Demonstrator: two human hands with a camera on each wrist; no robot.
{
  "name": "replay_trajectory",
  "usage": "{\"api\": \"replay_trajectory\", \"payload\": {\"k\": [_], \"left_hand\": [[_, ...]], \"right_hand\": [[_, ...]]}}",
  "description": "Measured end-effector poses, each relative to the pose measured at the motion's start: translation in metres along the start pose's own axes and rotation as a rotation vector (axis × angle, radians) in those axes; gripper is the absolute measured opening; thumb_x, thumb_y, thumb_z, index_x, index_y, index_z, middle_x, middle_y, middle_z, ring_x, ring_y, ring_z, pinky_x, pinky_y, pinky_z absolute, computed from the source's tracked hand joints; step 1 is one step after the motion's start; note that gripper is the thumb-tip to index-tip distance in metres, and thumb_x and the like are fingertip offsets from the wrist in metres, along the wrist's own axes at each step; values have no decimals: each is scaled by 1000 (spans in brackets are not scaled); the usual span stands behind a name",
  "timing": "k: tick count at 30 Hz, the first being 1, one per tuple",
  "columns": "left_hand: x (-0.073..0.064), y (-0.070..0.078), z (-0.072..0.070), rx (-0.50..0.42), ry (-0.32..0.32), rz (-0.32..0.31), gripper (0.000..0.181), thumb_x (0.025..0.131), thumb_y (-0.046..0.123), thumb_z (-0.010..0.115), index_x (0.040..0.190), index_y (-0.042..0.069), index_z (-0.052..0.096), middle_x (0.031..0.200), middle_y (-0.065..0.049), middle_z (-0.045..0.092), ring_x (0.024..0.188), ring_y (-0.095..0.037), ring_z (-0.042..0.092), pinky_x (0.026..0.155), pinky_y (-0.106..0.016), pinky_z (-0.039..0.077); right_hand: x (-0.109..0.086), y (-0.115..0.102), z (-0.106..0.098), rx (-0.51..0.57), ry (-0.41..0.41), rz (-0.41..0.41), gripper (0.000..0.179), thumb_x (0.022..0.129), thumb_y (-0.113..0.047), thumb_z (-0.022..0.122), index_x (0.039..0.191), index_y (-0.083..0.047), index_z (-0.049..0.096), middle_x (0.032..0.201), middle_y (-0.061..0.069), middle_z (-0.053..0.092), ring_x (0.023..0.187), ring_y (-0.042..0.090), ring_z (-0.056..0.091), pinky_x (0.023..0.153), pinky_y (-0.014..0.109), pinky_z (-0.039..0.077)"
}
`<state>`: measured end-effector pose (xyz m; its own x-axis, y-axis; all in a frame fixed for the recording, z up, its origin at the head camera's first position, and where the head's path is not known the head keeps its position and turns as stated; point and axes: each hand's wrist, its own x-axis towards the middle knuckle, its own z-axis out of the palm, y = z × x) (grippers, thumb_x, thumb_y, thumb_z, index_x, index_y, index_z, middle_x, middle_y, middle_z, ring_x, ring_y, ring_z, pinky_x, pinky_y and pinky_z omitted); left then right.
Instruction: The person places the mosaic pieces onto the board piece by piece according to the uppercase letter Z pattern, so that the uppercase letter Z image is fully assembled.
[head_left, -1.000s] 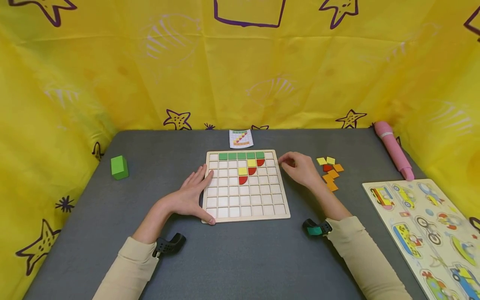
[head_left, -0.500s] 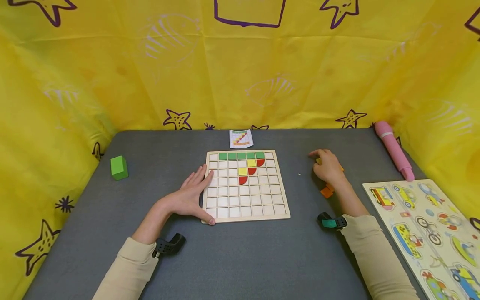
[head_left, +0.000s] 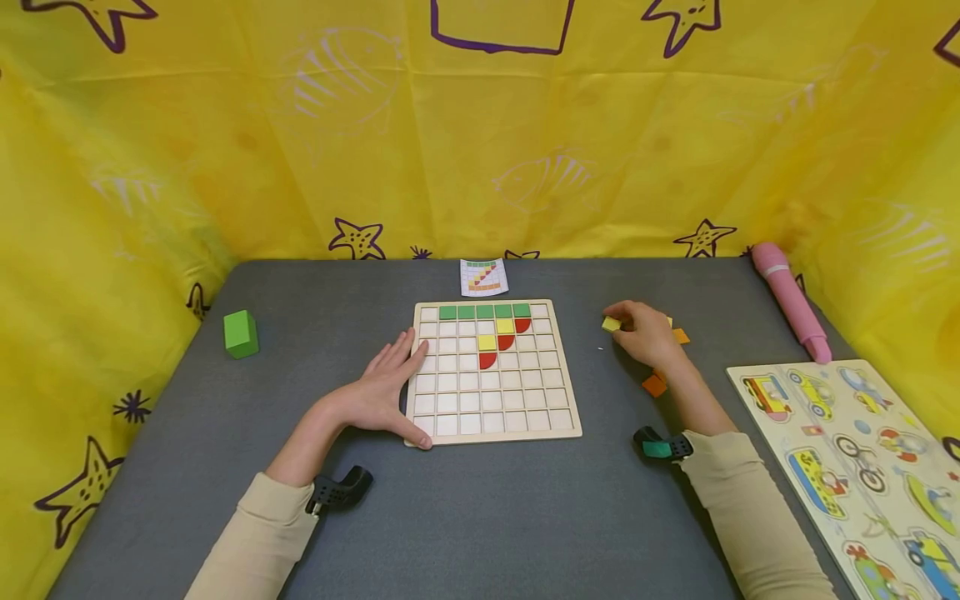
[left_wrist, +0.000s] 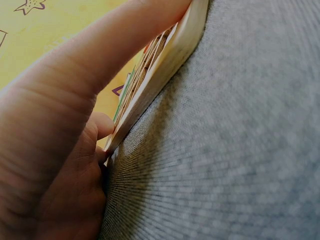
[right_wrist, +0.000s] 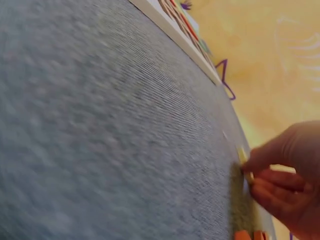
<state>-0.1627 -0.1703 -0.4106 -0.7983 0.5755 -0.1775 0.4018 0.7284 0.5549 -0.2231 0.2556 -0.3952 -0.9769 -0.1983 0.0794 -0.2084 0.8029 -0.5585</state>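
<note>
My left hand (head_left: pixel 378 400) rests with spread, straight fingers on the left edge of a wooden grid board (head_left: pixel 491 401), its thumb at the near left corner. On the board, green square tiles (head_left: pixel 484 312) line the far row. Yellow squares (head_left: pixel 487 342) and red quarter-round tiles (head_left: pixel 506 342) step down diagonally below them. To the right of the board, my right hand (head_left: pixel 647 335) pinches a yellow square tile (head_left: pixel 611 323) between thumb and fingers. The right wrist view shows this tile (right_wrist: pixel 243 156) on edge, close over the table. Orange tiles (head_left: pixel 655 384) lie partly hidden under that hand.
Behind the board lies a small pattern card (head_left: pixel 483 277). A green block (head_left: pixel 241 334) stands at the left. At the right are a pink microphone-shaped toy (head_left: pixel 791 300) and a wooden picture puzzle (head_left: pixel 847 433). A yellow curtain (head_left: pixel 480 125) surrounds the table.
My right hand has moved from the board's right edge to the loose tiles and taken a yellow one, now drawn slightly left of the pile. The left hand stays in place.
</note>
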Motion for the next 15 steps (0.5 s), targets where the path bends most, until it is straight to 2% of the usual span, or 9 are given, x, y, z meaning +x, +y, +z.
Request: {"api": "replay_trajectory", "payload": {"k": [4, 10, 15], "left_hand": [[0, 0, 0, 11, -3, -6, 143, 57, 69, 82, 156, 5, 2, 160, -15, -18, 147, -28, -15, 116, -50, -3], [0, 0, 0, 17, 1, -4, 143, 57, 68, 82, 156, 4, 2, 160, -16, -17, 147, -29, -14, 116, -50, -2], [0, 1, 0, 6, 8, 1, 141, 58, 66, 84, 156, 3, 3, 160, -18, -15, 147, -31, -13, 115, -52, -2]], "right_hand": [[0, -5, 5, 68, -7, -7, 34, 90, -2, 65, 122, 6, 60, 118, 27, 61, 107, 41, 57, 92, 52, 45], [2, -7, 9, 38, 15, 0, 32, 88, -5, 69, 118, 6, 62, 110, 25, 63, 99, 38, 57, 86, 49, 46], [3, -15, 16, 83, 21, -7, 31, 87, -8, 71, 116, 2, 65, 109, 21, 65, 97, 33, 59, 82, 43, 47]]}}
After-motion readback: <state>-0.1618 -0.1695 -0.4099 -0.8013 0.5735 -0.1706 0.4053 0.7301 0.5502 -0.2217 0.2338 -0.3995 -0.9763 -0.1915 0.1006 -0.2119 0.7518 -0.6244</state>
